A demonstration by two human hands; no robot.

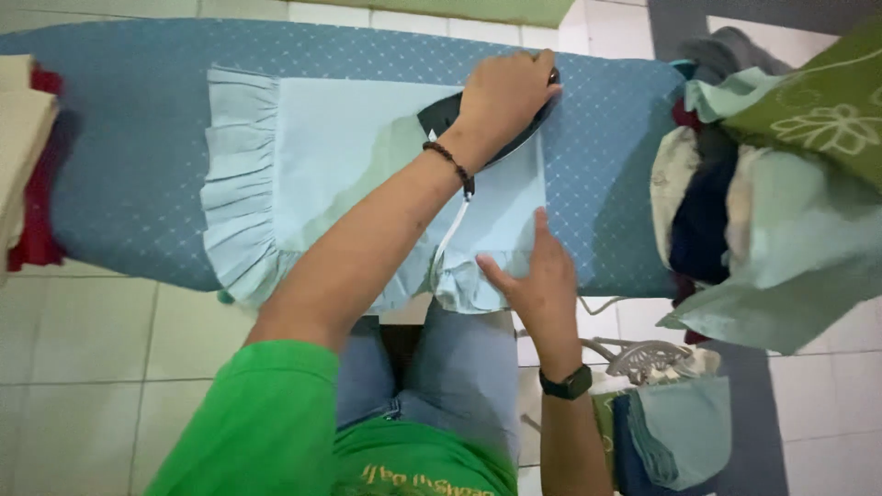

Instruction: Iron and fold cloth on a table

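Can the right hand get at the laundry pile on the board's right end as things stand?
Probably yes: the right hand lies flat on the pale blue cloth, holding nothing, and only bare ironing board separates it from the laundry pile.

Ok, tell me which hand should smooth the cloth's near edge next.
Probably the right hand: it lies open and flat on the near edge of the light blue cloth, while the left hand is closed on the iron farther up.

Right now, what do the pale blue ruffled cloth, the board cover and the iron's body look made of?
Ruffled cloth: thin woven fabric, matte, probably cotton; it holds pleats and creases. Ironing board cover: blue padded textile, slight sheen, a quilted-looking grid of pale dots. Iron under the left hand: dark, smooth, probably plastic; mostly hidden. The right hand pins the cloth's edge.
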